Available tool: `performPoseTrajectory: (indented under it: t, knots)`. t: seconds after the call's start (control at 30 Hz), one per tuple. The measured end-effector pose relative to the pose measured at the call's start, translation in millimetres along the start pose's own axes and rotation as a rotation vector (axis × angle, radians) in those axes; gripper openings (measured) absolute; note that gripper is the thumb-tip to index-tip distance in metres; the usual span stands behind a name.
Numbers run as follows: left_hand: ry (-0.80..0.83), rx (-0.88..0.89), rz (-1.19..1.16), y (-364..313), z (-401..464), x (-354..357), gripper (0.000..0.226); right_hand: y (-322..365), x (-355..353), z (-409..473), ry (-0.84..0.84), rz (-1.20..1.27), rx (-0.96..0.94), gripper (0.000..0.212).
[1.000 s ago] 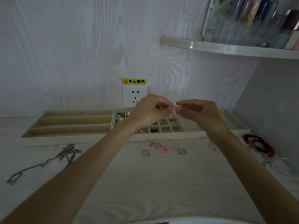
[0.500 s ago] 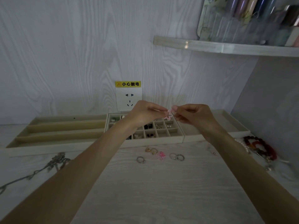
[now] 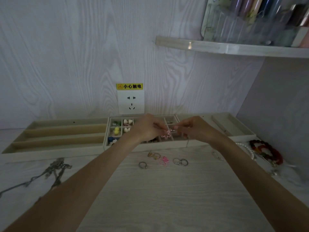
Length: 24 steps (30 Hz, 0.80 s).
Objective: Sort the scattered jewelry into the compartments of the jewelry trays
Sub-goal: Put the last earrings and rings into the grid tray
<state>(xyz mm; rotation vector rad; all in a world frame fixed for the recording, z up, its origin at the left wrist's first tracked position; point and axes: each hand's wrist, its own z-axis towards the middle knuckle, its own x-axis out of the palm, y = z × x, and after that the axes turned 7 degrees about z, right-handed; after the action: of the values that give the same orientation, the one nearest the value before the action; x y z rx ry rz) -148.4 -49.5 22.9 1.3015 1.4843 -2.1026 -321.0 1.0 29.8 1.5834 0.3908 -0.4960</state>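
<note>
I held a pink flower earring between my left hand and right hand above the gridded tray.

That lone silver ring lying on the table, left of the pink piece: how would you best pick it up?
Pinch the silver ring across its thin band from straight above, thumb and forefinger on opposite sides. It seems to lie flat on the table, apart from the gold rings, so nothing offers an edge from the side. Sliding a fingertip into its hole might help.
</note>
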Motion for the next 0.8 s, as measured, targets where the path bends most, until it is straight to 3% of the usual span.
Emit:
performPoseTrajectory:
  t: [0.2,0.43,0.63,0.8]
  knots:
    - [0.007,0.019,0.073,4,2,7,0.015,-3,3,2,0.047,-0.143,-0.114,0.015]
    - [-0.025,-0.055,0.206,4,7,9,0.01,-9,1,6,-0.025,-0.22,-0.123,0.009]
    - [-0.162,-0.042,0.602,-6,10,13,0.017,-6,1,-2,-0.027,-0.229,-0.14,0.009]
    - [-0.076,-0.085,0.519,-2,8,10,0.02,6,7,-21,0.051,-0.279,-0.184,0.008]
